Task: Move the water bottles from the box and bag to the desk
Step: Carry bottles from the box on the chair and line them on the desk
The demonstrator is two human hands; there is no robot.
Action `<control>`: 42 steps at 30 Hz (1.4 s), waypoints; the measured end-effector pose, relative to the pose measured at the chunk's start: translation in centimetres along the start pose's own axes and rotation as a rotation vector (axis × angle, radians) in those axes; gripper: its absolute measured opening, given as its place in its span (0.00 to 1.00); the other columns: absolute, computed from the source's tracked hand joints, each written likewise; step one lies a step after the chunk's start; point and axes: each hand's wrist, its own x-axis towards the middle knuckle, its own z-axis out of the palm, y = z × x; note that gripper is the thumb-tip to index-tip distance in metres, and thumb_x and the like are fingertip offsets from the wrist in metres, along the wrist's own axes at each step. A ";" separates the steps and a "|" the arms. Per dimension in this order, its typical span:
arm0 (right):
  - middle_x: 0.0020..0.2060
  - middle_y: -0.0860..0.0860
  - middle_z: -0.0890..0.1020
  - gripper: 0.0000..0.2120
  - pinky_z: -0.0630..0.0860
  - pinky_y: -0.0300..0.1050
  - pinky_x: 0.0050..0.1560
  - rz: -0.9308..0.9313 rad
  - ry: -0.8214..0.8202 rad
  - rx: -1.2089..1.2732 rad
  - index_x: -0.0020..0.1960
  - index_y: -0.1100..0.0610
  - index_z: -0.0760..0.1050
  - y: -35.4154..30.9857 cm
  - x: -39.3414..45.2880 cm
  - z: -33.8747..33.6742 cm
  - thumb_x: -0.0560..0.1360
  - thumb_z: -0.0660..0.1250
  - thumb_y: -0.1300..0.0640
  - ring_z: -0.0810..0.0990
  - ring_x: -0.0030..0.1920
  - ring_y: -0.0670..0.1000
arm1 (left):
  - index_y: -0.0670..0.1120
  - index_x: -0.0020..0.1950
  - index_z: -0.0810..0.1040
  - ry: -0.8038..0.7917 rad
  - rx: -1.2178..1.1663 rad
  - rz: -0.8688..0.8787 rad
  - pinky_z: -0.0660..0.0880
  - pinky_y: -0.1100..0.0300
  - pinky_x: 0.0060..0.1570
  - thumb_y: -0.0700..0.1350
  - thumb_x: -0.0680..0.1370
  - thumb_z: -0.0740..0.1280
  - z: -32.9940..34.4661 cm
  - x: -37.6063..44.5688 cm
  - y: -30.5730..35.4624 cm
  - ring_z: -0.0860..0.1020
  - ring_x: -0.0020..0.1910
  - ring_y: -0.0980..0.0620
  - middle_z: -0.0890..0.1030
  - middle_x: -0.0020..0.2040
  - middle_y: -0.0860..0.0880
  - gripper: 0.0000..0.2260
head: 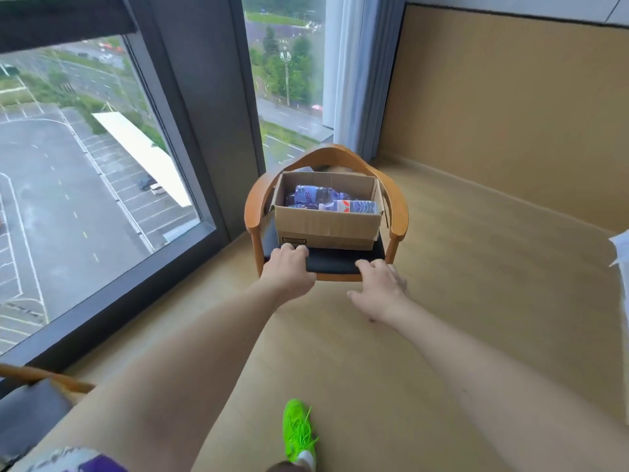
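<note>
An open cardboard box (326, 226) stands on the black seat of a wooden armchair (340, 262). Inside the box lie plastic water bottles (323, 197) with purple-blue labels, one with a white and red label (350, 206). My left hand (289, 267) curls over the front left edge of the seat, just below the box's corner. My right hand (381, 287) hovers at the seat's front right edge, fingers spread and holding nothing. No bag or desk is visible.
A floor-to-ceiling window (85, 165) runs along the left, with a curtain (360, 73) behind the chair. A tan wall panel (510, 97) closes the right. Light wood floor (476, 267) surrounds the chair. Another chair's edge (37, 379) shows bottom left. My green shoe (299, 430) is below.
</note>
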 end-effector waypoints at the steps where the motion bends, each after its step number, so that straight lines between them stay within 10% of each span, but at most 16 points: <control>1: 0.59 0.53 0.73 0.22 0.69 0.53 0.58 0.016 -0.016 -0.008 0.65 0.48 0.68 -0.3 2.2 -0.2 0.74 0.66 0.44 0.70 0.60 0.57 | 0.50 0.60 0.74 -0.017 -0.001 0.001 0.77 0.50 0.53 0.51 0.75 0.67 -0.2 2.2 -0.4 0.72 0.55 0.46 0.74 0.55 0.47 0.14; 29: 0.60 0.55 0.72 0.24 0.68 0.57 0.59 0.012 -0.423 -0.103 0.67 0.52 0.68 1.9 54.2 5.3 0.74 0.67 0.46 0.69 0.62 0.58 | 0.45 0.67 0.70 -0.338 0.049 -0.042 0.71 0.48 0.58 0.47 0.74 0.68 5.6 53.6 -3.4 0.67 0.65 0.41 0.71 0.62 0.44 0.23; 42: 0.60 0.57 0.74 0.29 0.61 0.66 0.65 -0.096 -0.615 -0.256 0.66 0.55 0.65 6.8 59.5 11.8 0.66 0.70 0.60 0.69 0.62 0.59 | 0.51 0.76 0.60 -0.471 0.344 0.078 0.54 0.40 0.73 0.52 0.70 0.73 15.4 58.5 -5.1 0.64 0.71 0.42 0.69 0.69 0.46 0.38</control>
